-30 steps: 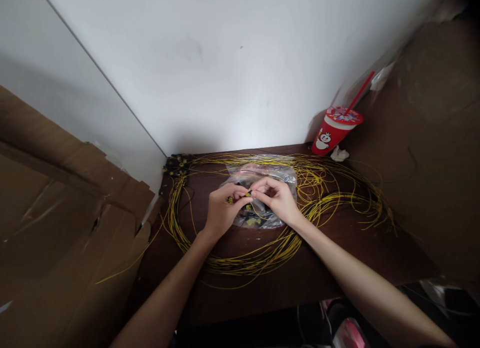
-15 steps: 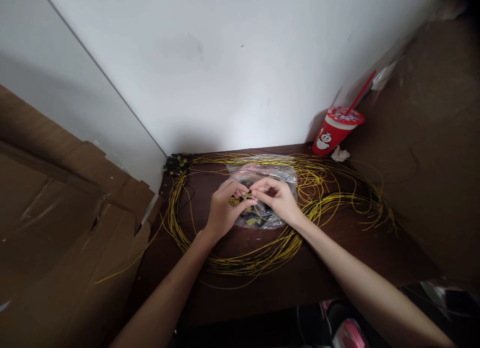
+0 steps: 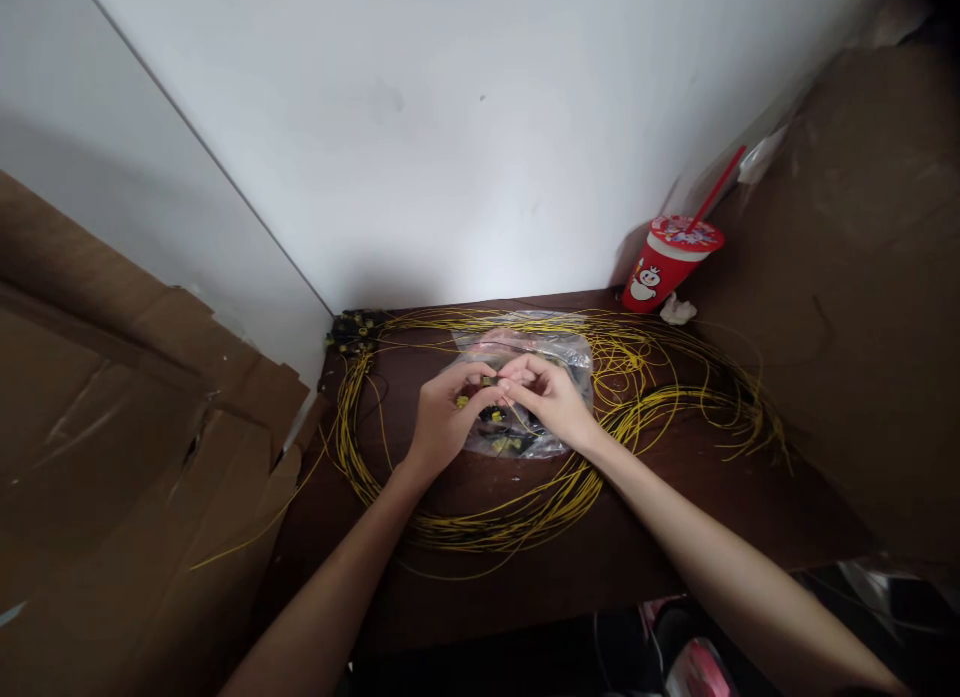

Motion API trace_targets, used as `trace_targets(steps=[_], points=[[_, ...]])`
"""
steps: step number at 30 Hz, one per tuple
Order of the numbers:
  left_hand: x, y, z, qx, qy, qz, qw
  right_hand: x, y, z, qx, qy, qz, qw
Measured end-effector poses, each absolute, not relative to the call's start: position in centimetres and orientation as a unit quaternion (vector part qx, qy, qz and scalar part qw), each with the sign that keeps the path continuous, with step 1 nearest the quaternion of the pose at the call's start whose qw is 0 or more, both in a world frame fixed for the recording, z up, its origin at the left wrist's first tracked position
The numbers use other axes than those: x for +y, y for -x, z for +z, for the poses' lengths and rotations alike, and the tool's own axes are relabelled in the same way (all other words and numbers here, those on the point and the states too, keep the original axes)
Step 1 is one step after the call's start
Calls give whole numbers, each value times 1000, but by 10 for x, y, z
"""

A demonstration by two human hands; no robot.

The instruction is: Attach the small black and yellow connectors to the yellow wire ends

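A bag (image 3: 579, 351) lies on the bench (image 3: 315, 537) within a loop of wires (image 3: 517, 517), with a pile of connectors (image 3: 354, 331) at the back left, a cup (image 3: 661, 270) at the back right before the wall (image 3: 480, 177), a tissue (image 3: 678, 310) just right of the cup's base, and cardboard (image 3: 97, 457) along the left.

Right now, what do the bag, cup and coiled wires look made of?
Bag: likely thin clear plastic film; wrinkled, shiny highlights.
Red cup: smooth, printed; plastic or coated paper, can't tell.
Coiled wires: probably plastic-insulated, yellow and black, bending in smooth loops; cores not visible.
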State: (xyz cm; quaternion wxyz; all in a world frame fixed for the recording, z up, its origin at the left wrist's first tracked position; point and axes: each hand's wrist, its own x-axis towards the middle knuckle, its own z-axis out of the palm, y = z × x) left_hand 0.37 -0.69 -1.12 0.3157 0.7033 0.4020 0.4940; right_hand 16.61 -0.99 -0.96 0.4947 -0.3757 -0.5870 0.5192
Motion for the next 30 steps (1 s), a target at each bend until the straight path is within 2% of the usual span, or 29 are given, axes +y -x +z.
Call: trace_targets(steps=[3, 8, 16, 21, 25, 30], points=[[-7, -3, -10, 409, -683, 511, 322, -12, -167, -4, -621, 363, 532, 447], [-10, -2, -2, 407, -715, 500, 271, -18, -169, 4, -658, 374, 530, 384], [-13, 3, 10, 328, -807, 434, 230, -18, -174, 9, -610, 376, 601, 354], [-11, 11, 10, 301, -845, 413, 159, -16, -173, 17, -565, 378, 661, 318], [-5, 21, 9, 301, -860, 402, 88, -13, -181, 35, -558, 414, 655, 296], [5, 39, 6, 363, -844, 394, 28, -8, -195, 72, -540, 393, 670, 324]])
